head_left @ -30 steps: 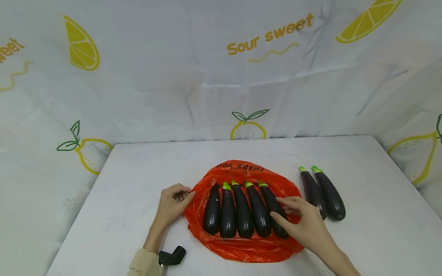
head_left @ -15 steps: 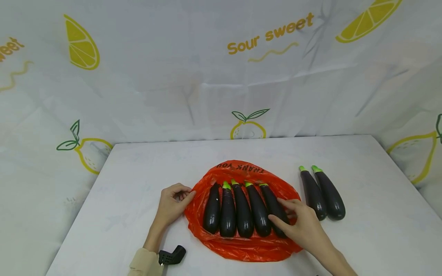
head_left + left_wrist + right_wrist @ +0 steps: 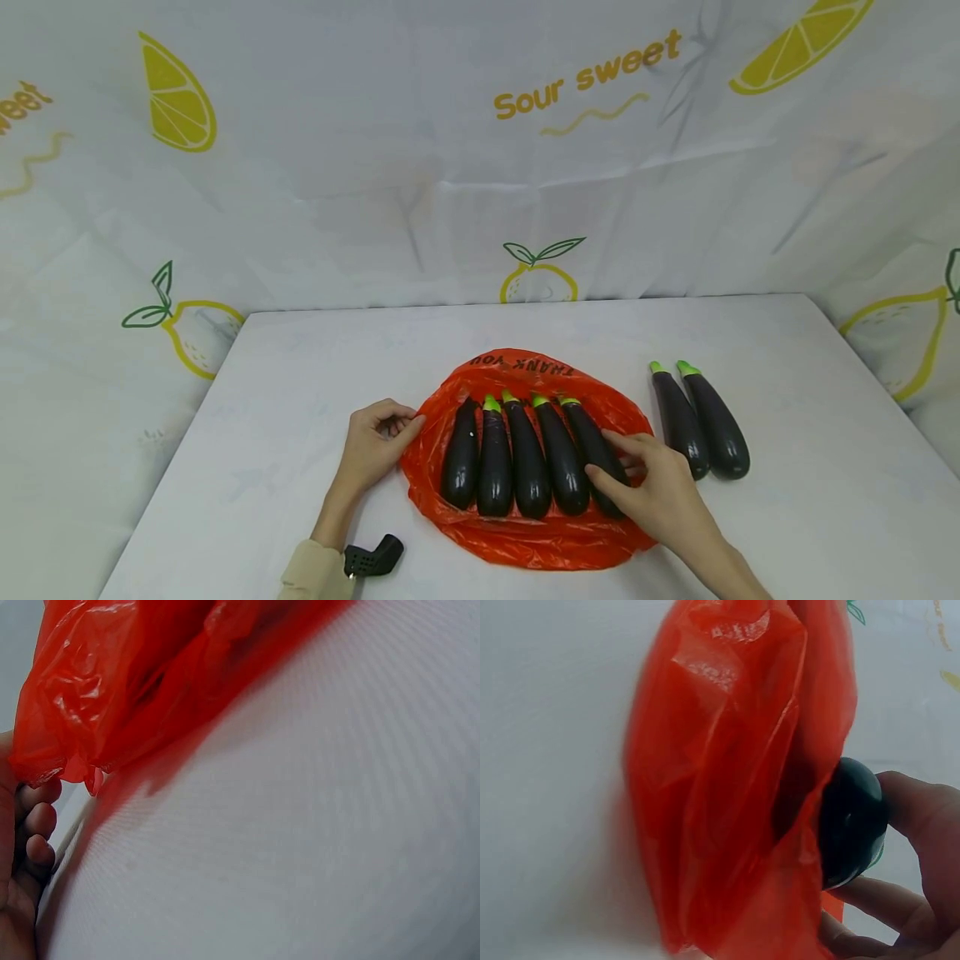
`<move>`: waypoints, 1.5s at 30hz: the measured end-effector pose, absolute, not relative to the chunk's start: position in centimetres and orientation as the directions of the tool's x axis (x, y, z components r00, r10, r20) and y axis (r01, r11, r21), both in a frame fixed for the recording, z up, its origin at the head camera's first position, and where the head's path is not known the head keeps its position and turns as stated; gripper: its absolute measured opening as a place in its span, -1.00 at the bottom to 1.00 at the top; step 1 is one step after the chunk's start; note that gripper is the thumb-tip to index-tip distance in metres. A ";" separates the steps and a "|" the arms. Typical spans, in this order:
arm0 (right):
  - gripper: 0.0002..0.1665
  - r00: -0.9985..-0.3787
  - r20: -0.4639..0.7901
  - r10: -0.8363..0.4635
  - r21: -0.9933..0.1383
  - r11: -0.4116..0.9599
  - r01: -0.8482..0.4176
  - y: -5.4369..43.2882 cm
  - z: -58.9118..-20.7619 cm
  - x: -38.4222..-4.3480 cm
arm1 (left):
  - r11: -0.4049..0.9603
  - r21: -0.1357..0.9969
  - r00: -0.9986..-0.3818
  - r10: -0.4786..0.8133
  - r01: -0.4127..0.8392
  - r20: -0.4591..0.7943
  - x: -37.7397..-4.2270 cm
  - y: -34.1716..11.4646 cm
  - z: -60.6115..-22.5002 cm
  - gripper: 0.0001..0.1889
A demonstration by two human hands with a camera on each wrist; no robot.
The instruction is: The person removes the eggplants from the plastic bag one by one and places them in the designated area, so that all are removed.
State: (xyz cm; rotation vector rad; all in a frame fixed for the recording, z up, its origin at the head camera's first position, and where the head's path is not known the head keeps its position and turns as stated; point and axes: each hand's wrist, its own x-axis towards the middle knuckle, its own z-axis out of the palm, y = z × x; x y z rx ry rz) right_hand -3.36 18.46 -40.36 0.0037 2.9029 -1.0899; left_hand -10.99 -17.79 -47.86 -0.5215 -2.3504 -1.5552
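The two hands are well apart, one at each side of a red plastic bag (image 3: 517, 546) spread open on the white table (image 3: 247, 467). The left hand (image 3: 381, 440) pinches the bag's left edge between thumb and fingers. The right hand (image 3: 654, 483) holds the rightmost eggplant (image 3: 588, 437) of a row of five, thumb on its left side and fingers on its right. The other four eggplants (image 3: 528, 462) lie side by side on the bag, green stem ends mostly to the far side (the leftmost one's looks dark). "THANK YOU" is printed upside down on the bag's far part. To the right of the bag, two loose eggplants (image 3: 701, 425) lie close together on the table. A beige sleeve (image 3: 315, 571) and a black wrist device (image 3: 375, 557) show at the left wrist. Behind the table hangs a white lemon-print sheet (image 3: 337, 167).
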 end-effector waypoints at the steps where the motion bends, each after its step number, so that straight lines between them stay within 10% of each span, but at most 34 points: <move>1: -0.35 -0.999 -0.033 -0.009 -0.661 0.751 0.015 18.4 -40.2 -3.3 | 0.358 0.824 -0.898 0.146 0.439 0.415 -11.0 -17.8 -47.9 -0.96; 18: -0.30 -0.995 -0.102 -0.008 -0.673 0.737 0.064 18.2 -38.4 -2.3 | 0.355 0.823 -0.896 0.150 0.444 0.419 -11.0 -17.8 -47.9 -0.96; 45: -0.39 -0.978 0.184 0.094 -0.669 0.742 -0.055 20.8 -38.0 -1.2 | 0.351 0.825 -0.896 0.148 0.443 0.419 -11.1 -17.8 -48.1 -0.96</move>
